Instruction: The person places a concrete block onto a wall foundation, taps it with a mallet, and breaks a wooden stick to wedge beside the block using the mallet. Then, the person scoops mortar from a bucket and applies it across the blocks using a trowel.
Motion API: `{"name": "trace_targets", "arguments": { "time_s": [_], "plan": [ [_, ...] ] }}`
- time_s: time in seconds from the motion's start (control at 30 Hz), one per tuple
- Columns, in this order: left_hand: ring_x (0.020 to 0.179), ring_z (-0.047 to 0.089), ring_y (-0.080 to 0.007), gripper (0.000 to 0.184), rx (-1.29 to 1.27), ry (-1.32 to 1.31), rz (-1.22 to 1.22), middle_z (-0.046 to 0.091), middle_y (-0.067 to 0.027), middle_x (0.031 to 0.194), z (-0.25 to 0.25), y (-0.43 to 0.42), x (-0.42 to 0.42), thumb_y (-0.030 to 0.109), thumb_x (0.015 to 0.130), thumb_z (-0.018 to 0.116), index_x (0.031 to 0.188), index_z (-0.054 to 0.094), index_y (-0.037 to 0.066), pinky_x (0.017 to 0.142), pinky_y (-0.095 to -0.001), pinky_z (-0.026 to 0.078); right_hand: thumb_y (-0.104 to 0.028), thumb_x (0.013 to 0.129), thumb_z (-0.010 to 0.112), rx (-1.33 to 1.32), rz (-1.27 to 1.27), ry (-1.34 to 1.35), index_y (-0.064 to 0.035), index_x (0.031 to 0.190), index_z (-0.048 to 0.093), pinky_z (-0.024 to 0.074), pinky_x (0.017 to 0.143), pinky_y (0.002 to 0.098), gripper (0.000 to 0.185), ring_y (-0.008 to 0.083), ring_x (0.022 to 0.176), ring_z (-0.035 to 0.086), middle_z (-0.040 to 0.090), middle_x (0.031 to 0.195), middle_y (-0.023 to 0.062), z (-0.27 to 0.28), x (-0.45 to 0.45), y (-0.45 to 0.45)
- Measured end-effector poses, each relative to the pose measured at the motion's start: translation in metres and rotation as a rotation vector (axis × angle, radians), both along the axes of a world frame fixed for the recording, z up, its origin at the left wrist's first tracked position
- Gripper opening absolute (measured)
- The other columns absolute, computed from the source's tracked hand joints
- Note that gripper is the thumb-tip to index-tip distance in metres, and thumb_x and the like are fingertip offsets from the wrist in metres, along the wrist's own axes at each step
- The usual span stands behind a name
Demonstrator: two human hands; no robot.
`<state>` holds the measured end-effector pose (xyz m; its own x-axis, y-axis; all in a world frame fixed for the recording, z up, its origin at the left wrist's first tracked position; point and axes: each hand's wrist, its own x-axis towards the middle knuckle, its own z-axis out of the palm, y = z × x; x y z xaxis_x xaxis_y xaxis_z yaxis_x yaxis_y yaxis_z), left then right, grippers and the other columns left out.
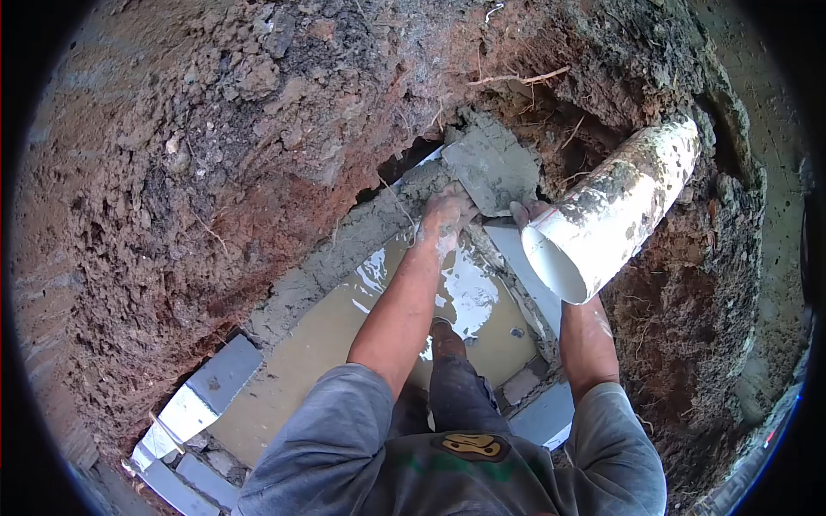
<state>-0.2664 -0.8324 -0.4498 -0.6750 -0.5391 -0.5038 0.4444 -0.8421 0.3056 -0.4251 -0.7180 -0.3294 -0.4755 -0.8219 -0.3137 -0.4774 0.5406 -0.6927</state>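
Observation:
A flat grey slab, smeared with wet mortar, lies at the corner of the low wall in the pit. My left hand, coated in mortar, rests at the slab's lower left edge; its fingers are partly hidden. At the slab's lower right, the fingertips of my right hand touch or nearly touch its edge. The rest of that hand is behind the white pipe, which juts out of the earth above my right forearm. Wet mortar covers the wall top left of my left hand.
Muddy water fills the pit, where my legs stand. Pale blocks line its lower left side, and another block lies at lower right. Rough earth banks surround the pit, with thin roots sticking out.

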Motion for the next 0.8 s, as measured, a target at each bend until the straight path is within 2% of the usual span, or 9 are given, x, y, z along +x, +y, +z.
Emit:
{"name": "trace_targets", "arguments": {
  "time_s": [0.1, 0.2, 0.3, 0.43, 0.5, 0.53, 0.6, 0.7, 0.8],
  "plan": [
    [0.118, 0.049, -0.0345, 0.058, 0.058, -0.084, 0.005, 0.049, -0.0242, 0.125, 0.049, -0.004, 0.000, -0.010, 0.069, 0.045, 0.127, 0.038, -0.009, 0.103, -0.0465, 0.037, -0.036, 0.094, 0.051, -0.001, 0.078, 0.036, -0.0030, 0.076, 0.055, 0.0427, 0.050, 0.0291, 0.037, 0.0134, 0.049, 0.050, 0.052, 0.057, 0.0042, 0.005, -0.003, -0.022],
    [0.123, 0.044, -0.0355, 0.065, 0.013, -0.157, -0.003, 0.043, -0.0269, 0.131, 0.066, -0.006, -0.004, -0.010, 0.070, 0.043, 0.134, 0.029, -0.010, 0.107, -0.0463, 0.034, -0.036, 0.094, 0.050, 0.031, 0.080, 0.074, -0.0031, 0.076, 0.055, 0.0427, 0.050, 0.0295, 0.038, 0.0137, 0.048, 0.050, 0.052, 0.057, 0.0042, 0.007, 0.001, -0.017],
    [0.123, 0.044, -0.0331, 0.063, -0.031, -0.133, -0.074, 0.045, -0.0234, 0.131, 0.058, -0.004, -0.001, -0.008, 0.072, 0.045, 0.134, 0.033, -0.007, 0.104, -0.0427, 0.037, -0.037, 0.094, 0.050, 0.111, 0.009, 0.061, -0.0033, 0.075, 0.055, 0.0427, 0.050, 0.0298, 0.039, 0.0140, 0.048, 0.050, 0.052, 0.056, 0.0043, 0.014, 0.007, 0.009],
    [0.113, 0.054, -0.0288, 0.052, -0.138, -0.187, -0.211, 0.056, -0.0147, 0.121, 0.047, 0.013, 0.008, -0.004, 0.073, 0.050, 0.124, 0.048, -0.001, 0.094, -0.0358, 0.044, -0.037, 0.094, 0.049, 0.265, -0.127, -0.060, -0.0035, 0.075, 0.055, 0.0426, 0.050, 0.0303, 0.040, 0.0145, 0.047, 0.050, 0.052, 0.055, 0.0043, 0.023, 0.027, 0.033],
    [0.106, 0.058, -0.0269, 0.045, -0.223, -0.243, -0.256, 0.061, -0.0106, 0.113, 0.045, 0.022, 0.016, -0.003, 0.073, 0.053, 0.118, 0.055, 0.001, 0.089, -0.0331, 0.046, -0.038, 0.094, 0.049, 0.374, -0.190, -0.158, -0.0036, 0.074, 0.055, 0.0426, 0.050, 0.0305, 0.040, 0.0147, 0.047, 0.050, 0.052, 0.055, 0.0044, 0.017, 0.046, 0.028],
    [0.100, 0.060, -0.0268, 0.041, -0.211, -0.305, -0.230, 0.063, -0.0093, 0.106, 0.050, 0.025, 0.025, -0.003, 0.073, 0.054, 0.113, 0.058, 0.000, 0.088, -0.0329, 0.047, -0.041, 0.094, 0.048, 0.246, -0.068, -0.154, -0.0025, 0.077, 0.057, 0.0422, 0.049, 0.0307, 0.043, 0.0136, 0.044, 0.048, 0.053, 0.057, 0.0046, -0.019, 0.044, 0.043],
    [0.102, 0.060, -0.0263, 0.041, -0.188, -0.319, -0.185, 0.063, -0.0098, 0.108, 0.050, 0.028, 0.049, -0.002, 0.074, 0.055, 0.115, 0.056, -0.001, 0.089, -0.0336, 0.047, -0.038, 0.095, 0.044, 0.295, -0.099, -0.238, 0.0000, 0.083, 0.060, 0.0478, 0.056, 0.0364, 0.043, 0.0239, 0.053, 0.059, 0.061, 0.064, 0.0123, -0.014, 0.074, 0.026],
    [0.102, 0.060, -0.0221, 0.047, -0.205, -0.395, -0.187, 0.062, -0.0104, 0.114, 0.039, 0.043, 0.085, 0.004, 0.077, 0.058, 0.124, 0.052, 0.002, 0.087, -0.0328, 0.048, -0.033, 0.094, 0.041, 0.091, 0.197, 0.357, 0.0011, 0.093, 0.062, 0.0506, 0.069, 0.0447, 0.040, 0.0383, 0.075, 0.064, 0.065, 0.080, 0.0246, -0.055, 0.097, 0.010],
    [0.106, 0.059, -0.0224, 0.046, -0.111, -0.466, -0.307, 0.059, -0.0114, 0.120, 0.050, 0.077, 0.117, 0.009, 0.082, 0.057, 0.127, 0.049, 0.003, 0.088, -0.0362, 0.048, -0.030, 0.093, 0.039, 0.328, 0.347, 0.197, 0.0030, 0.102, 0.060, 0.0480, 0.081, 0.0500, 0.040, 0.0466, 0.092, 0.058, 0.061, 0.094, 0.0317, -0.017, 0.096, -0.003]
  ]
}}
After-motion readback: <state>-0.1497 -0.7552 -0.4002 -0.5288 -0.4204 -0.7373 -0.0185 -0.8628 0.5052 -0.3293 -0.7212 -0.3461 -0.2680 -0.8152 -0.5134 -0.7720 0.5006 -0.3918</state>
